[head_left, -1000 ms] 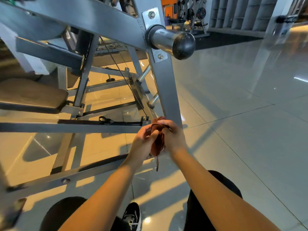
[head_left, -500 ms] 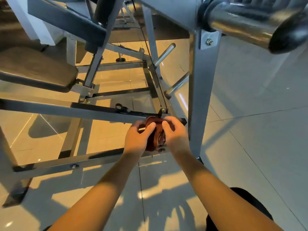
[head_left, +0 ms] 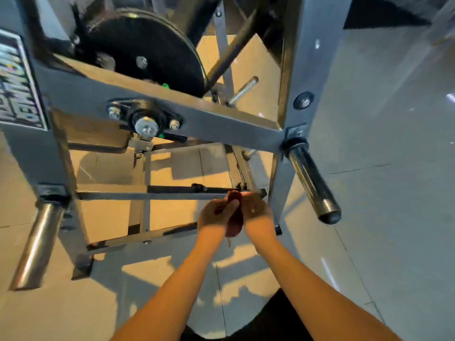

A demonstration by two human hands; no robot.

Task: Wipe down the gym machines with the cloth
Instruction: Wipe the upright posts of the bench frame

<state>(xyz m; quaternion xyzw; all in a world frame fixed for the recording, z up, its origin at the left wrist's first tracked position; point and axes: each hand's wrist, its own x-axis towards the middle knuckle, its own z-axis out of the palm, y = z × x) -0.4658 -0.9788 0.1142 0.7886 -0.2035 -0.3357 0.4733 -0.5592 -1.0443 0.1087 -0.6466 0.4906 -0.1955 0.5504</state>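
Forearms reach forward side by side, the left hand (head_left: 216, 215) and right hand (head_left: 256, 210) both curling their fingers round the dark red cloth (head_left: 235, 223) bunched between them, just short of the low crossbar (head_left: 147, 195). Against half a second ago the grip is unchanged but the view sits higher, taking in the weight peg (head_left: 312, 183) and pulley disc (head_left: 147, 52). I judge the cloth is being refolded and wiping is paused.
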